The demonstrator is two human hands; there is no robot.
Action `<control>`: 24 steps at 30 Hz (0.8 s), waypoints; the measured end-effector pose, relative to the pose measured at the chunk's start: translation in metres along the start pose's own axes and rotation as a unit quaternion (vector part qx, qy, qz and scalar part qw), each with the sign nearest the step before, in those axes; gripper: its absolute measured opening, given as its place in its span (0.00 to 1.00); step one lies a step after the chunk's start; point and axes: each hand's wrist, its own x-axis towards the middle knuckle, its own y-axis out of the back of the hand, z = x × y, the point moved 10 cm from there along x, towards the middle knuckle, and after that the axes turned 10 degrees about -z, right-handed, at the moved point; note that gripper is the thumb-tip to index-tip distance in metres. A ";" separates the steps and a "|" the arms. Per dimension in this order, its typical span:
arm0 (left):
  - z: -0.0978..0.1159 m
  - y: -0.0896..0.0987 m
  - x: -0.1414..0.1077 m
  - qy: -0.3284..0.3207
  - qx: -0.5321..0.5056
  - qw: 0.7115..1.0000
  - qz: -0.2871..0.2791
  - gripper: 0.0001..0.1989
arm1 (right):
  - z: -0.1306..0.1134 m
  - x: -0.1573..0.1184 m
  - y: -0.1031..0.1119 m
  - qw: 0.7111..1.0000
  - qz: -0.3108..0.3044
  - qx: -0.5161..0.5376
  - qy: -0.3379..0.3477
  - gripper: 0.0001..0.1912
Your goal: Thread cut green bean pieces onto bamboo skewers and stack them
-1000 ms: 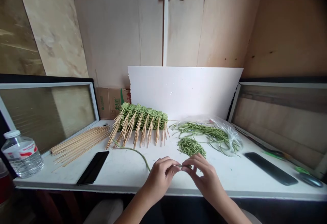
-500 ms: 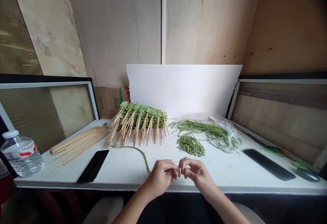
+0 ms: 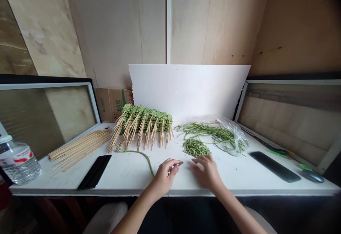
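Observation:
A long green bean [image 3: 145, 157] curves over the white table, and its near end runs behind my left hand [image 3: 165, 173]. That hand is closed on the bean, whose tip shows past the fingertips. My right hand [image 3: 206, 170] is at the near edge of a pile of short bean pieces [image 3: 196, 147], fingers apart, with nothing visible in it. Skewered bean pieces [image 3: 149, 118] are stacked at the back, their sticks pointing toward me. Uncut long beans [image 3: 210, 132] lie partly inside a clear plastic bag [image 3: 238, 138] behind the small pile.
Bare wooden skewers [image 3: 82, 147] lie at the left, beside a black phone [image 3: 95, 172] and a water bottle [image 3: 20, 161]. At the right are a dark flat object [image 3: 275, 166] and a mouse [image 3: 313, 176]. A white board [image 3: 190, 90] stands behind.
My hands have moved apart. The right one has gone forward to the pile of pieces and its fingers have spread. The view has shifted slightly.

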 end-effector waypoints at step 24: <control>0.024 -0.016 -0.006 -0.076 0.054 0.996 -0.014 0.14 | -0.093 -0.013 0.016 0.945 -0.099 0.292 0.108 0.12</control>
